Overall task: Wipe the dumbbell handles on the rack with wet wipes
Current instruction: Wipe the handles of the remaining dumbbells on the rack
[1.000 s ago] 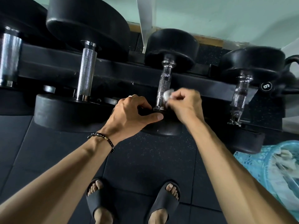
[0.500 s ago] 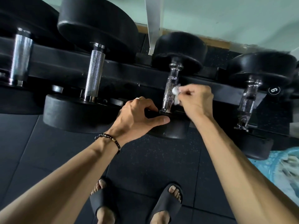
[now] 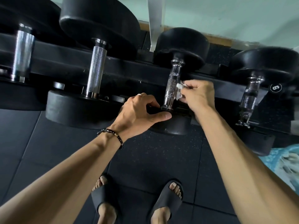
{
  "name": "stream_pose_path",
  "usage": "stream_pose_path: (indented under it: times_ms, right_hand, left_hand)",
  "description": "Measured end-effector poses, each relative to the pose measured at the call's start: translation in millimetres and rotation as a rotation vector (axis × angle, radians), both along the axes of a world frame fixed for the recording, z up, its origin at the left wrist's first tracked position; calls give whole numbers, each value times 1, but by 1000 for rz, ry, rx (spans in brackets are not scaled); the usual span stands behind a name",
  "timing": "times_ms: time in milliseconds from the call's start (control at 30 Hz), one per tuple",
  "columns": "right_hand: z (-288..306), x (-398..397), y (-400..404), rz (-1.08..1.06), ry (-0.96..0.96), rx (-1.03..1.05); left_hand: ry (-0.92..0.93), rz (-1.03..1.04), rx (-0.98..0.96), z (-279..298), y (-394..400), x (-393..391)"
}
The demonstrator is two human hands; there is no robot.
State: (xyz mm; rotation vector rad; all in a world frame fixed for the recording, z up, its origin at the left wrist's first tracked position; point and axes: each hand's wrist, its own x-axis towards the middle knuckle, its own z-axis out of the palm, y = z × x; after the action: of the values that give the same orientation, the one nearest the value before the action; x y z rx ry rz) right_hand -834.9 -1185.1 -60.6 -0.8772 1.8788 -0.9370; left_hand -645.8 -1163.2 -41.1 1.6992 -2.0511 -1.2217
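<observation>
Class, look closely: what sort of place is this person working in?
Most likely a gym: black dumbbells sit on a rack above speckled rubber floor tiles.

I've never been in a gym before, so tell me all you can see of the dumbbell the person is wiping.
The dumbbell lies across the black rack, third from the left. It has two round black heads that look like rubber and a shiny chrome handle with a knurled middle and smooth flared ends. The far head sits toward the wall, the near head toward the person. The left hand grips the near head, thumb along its side. The right hand presses a crumpled white wet wipe against the handle's right side.
</observation>
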Motion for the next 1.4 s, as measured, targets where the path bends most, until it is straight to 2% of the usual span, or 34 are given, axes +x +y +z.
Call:
stream_pose_path:
  times_ms: [100, 133, 200, 300, 367, 533, 700, 767, 867, 900, 967, 1067, 1133, 1200, 1267, 1333, 1400]
  right_hand:
    - [7, 4, 23, 167, 170, 129]
    - [9, 3, 22, 179, 161, 149]
    - [16, 1, 6, 90, 51, 120]
    - [8, -1, -29, -137, -80, -49]
    - [-3, 0, -33, -177, -120, -64]
    - [-3, -10, 15, 216, -105, 174]
    - [-6, -8, -19, -16, -247, 44]
    - [-12, -9, -6, 77, -210, 72]
    - [-16, -17, 16, 340, -61, 212]
    - [-15, -19, 12, 356, -62, 227]
    - [-13, -17, -6, 202, -148, 162]
    - [-14, -9, -25, -45, -380, 56]
    - [-21, -11, -10, 35, -352, 80]
    - [-24, -15, 13, 248, -250, 156]
    - [-24, -18, 13, 278, -213, 162]
    - [-23, -15, -8, 70, -310, 108]
    - [-24, -7, -32, -152, -544, 26]
  left_hand:
    - [-5, 5, -5, 1, 0, 0]
    - [-4, 4, -9, 0, 0, 0]
    - [4, 3, -9, -1, 0, 0]
    - [10, 12, -14, -3, 1, 0]
    - [7, 12, -18, -3, 1, 1]
    - [-5, 8, -27, -1, 1, 0]
    - [-1, 25, -34, -2, 4, -1]
    - [8, 32, -33, -2, 6, -1]
    - [5, 36, -43, -1, 7, -2]
    - [4, 38, -44, -2, 7, -2]
    - [11, 44, -32, -1, 8, -2]
    - [5, 54, -22, 0, 9, -3]
    - [-17, 56, -16, 2, 8, -3]
    - [-32, 56, -18, 5, 9, -4]
    - [-36, 55, -23, 5, 9, -4]
    - [-34, 58, -22, 3, 10, -4]
    - [-28, 70, -21, 3, 10, -4]
